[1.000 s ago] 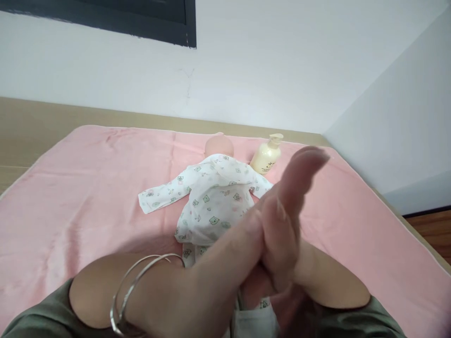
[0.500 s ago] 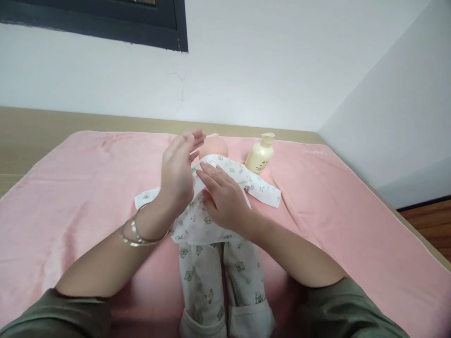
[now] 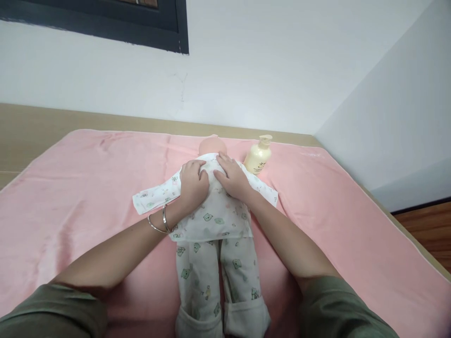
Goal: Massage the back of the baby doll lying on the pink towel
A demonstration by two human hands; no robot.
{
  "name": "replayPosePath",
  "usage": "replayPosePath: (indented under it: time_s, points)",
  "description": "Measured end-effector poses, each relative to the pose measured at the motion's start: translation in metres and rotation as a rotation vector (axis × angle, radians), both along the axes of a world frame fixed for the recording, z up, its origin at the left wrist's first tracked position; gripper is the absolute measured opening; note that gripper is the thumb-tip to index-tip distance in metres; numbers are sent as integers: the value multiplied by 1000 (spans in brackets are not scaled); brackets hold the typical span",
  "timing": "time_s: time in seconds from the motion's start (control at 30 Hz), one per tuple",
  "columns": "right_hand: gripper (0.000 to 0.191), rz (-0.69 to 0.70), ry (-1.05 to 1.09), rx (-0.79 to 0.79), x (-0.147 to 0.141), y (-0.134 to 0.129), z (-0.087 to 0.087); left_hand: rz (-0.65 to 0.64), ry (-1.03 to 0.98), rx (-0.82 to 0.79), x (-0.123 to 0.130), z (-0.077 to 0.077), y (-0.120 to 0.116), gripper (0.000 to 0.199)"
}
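A baby doll (image 3: 213,145) lies stretched out on a pink blanket, its head at the far end. It wears a white printed top (image 3: 218,220) and matching trousers (image 3: 202,277) with turned-up cuffs. My left hand (image 3: 194,184) rests on the upper left of the top, fingers spread over the cloth, with silver bangles on the wrist. On the upper right of the top lies my right hand (image 3: 233,177), open, fingers pointing toward the doll's head. Both palms touch the cloth without gripping it. A cream pump bottle (image 3: 258,157) leans beside the doll's right-hand sleeve.
The pink blanket (image 3: 88,188) covers most of a wooden surface (image 3: 35,126), whose edge runs along the white wall (image 3: 246,70). A dark window frame (image 3: 141,28) is set in the wall at upper left. Brown wood (image 3: 426,230) shows at far right.
Both hands were raised over the doll, the left tilted on edge and blurred. They have come down and apart onto the top's upper part, uncovering more of the left-hand sleeve.
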State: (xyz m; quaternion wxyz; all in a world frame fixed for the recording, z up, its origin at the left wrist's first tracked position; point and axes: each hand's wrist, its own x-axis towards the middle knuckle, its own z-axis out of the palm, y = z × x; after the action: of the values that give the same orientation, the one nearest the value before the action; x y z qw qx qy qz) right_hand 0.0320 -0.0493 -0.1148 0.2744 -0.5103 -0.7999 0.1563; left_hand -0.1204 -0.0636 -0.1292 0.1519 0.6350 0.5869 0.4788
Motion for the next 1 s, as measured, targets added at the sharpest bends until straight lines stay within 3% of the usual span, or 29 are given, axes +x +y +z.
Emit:
replayPosePath:
  time_s: [0.17,0.3,0.43,0.57,0.7,0.77,0.9,1.0]
  points:
    - [59,-122,-101,81,-5,-8,1,-37,116,-22,-2,-6,4,46]
    - [57,-186,-267,109,-18,-34,7,-31,133,-13,-2,-6,3,49]
    - [55,-63,-360,186,-29,-61,10,-52,136,-21,-3,-5,1,44]
    - [48,-2,-245,192,-20,-43,10,-46,147,-27,-3,-4,-1,43]
    - [50,-101,-133,72,1,-5,10,-17,177,-15,0,-2,-5,43]
    - [52,-145,-141,33,6,1,11,-3,183,-36,1,0,-7,42]
    - [44,-249,-283,134,-9,-25,14,31,201,-80,2,2,-10,41]
    - [40,-229,-348,245,-24,-50,14,32,216,-41,2,3,-11,42]
